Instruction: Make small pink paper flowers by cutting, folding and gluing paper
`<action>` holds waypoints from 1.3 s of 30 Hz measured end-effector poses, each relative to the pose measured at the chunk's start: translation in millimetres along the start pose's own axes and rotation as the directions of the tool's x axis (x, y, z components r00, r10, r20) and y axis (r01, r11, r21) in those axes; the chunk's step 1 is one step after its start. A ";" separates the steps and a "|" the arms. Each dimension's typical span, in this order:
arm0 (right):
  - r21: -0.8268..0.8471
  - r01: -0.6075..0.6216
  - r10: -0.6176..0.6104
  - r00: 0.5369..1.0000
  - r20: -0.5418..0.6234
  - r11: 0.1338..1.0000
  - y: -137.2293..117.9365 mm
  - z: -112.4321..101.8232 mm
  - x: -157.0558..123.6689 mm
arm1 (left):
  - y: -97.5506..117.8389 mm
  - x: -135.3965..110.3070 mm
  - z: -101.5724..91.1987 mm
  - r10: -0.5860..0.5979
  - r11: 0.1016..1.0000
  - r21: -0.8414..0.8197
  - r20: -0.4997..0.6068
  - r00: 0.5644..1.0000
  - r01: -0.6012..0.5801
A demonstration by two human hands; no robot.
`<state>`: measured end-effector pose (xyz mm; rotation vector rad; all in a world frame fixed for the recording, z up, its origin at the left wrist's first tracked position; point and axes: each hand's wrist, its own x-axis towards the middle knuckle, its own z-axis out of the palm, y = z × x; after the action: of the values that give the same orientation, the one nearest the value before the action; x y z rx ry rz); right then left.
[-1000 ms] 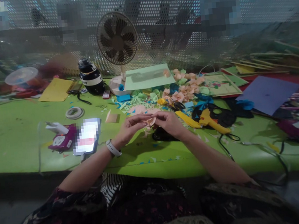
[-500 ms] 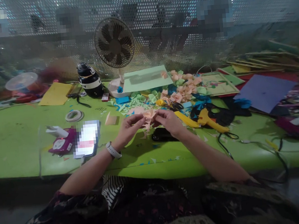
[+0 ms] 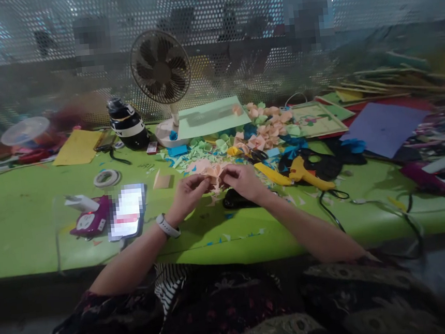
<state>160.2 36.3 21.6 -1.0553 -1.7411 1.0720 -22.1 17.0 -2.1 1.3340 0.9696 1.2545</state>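
Observation:
A small peach paper flower [image 3: 214, 172] is pinched between my two hands above the green table. My left hand [image 3: 189, 193], with a white watch on its wrist, grips the flower's left side between thumb and fingers. On the other side, my right hand [image 3: 243, 182] has its fingers closed on the flower's right edge. Beneath the right hand lies a black object [image 3: 236, 199], partly hidden. Peach and green paper scraps [image 3: 198, 161] are spread just behind the hands. A folded peach paper piece [image 3: 162, 180] sits to the left of my left hand.
A pile of paper flowers [image 3: 269, 126] lies beyond the scraps, beside a fan [image 3: 161, 71] and a black bottle [image 3: 127, 124]. A yellow glue gun [image 3: 309, 174] rests at right. At left are a phone [image 3: 128, 211], a tape roll [image 3: 107, 178] and a purple device [image 3: 91, 217].
The view has shifted slightly, so most things appear a little further left. Both hands still hold the peach paper flower, its petals turned slightly.

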 end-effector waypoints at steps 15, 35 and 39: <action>-0.280 0.102 -0.098 0.995 0.029 0.955 -0.3 -2.9 -1.1 | -0.7 4.6 -6.9 0.019 0.986 0.166 -0.015 1.000 -0.016; -0.726 0.019 0.144 0.976 0.162 0.688 24.1 -96.8 27.0 | -2.3 32.6 -44.4 -0.410 0.846 0.355 -0.045 0.911 0.398; -0.751 0.072 0.253 0.917 0.309 0.656 21.4 -90.1 24.4 | -1.8 31.0 -44.5 -0.393 0.801 0.469 -0.058 0.918 0.372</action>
<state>240.4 87.2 34.3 -1.5120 -2.6110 0.6061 -61.7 54.0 -1.5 1.4235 1.4983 0.6937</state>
